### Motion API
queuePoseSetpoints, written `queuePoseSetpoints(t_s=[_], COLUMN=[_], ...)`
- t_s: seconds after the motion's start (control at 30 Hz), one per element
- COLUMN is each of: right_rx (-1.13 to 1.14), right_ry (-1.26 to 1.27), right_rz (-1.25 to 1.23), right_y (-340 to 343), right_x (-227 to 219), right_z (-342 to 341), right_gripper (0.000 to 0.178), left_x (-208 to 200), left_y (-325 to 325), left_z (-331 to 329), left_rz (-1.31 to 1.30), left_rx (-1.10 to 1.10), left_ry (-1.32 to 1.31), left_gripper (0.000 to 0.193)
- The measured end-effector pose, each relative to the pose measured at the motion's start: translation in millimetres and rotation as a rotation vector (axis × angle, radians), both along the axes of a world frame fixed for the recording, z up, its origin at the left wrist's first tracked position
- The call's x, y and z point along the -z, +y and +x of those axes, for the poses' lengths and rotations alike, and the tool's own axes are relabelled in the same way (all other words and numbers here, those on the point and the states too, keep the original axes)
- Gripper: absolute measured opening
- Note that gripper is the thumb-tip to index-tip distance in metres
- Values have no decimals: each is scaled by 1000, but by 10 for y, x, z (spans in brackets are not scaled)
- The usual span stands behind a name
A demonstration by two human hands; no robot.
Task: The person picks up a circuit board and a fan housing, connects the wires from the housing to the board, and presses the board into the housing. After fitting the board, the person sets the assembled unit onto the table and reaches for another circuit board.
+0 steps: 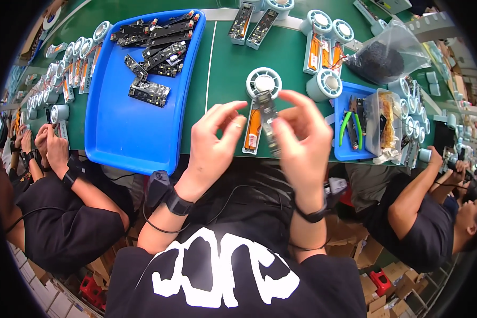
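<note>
My right hand [306, 139] pinches a long dark circuit board [267, 117] between thumb and fingers; the board is slightly blurred. Below it on the table lies a pale blue fan housing [264, 79] with a round head. An orange battery [254, 127] sits in the housing's open handle, and the board partly covers the handle. My left hand [213, 139] is just left of the handle, its thumb and fingers curved and apart with nothing between them.
To the left, a blue tray [130, 135] holds several circuit boards [152, 94]. A smaller blue tray [350, 153] at right carries green-handled pliers [350, 130] beside a clear plastic box [382, 119]. Behind are more fan housings [312, 53] and a bag of dark material [384, 58]. People work on both sides.
</note>
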State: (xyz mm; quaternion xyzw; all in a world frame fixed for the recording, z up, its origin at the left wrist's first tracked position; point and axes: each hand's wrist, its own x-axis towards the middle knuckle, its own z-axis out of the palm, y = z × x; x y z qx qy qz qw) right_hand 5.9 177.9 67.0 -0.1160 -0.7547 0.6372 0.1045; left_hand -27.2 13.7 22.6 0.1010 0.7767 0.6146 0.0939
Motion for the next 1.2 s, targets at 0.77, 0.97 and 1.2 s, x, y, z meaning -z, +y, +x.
queuePoseSetpoints(t_s=[0.77,0.97,1.2], right_rx=[22,-3,-8], right_ry=[-107,-137,-119], right_rz=[-566,-565,-535], right_y=[334,314,313], right_x=[656,639,637], right_z=[390,405,382], right_gripper=[31,32,31], left_x=[94,-72,-197], left_y=[113,77,27], left_z=[-248,-166,-234], left_rz=[-367,-514,-676], left_rx=[206,454,482], left_ry=[919,854,784], left_gripper=[25,34,21])
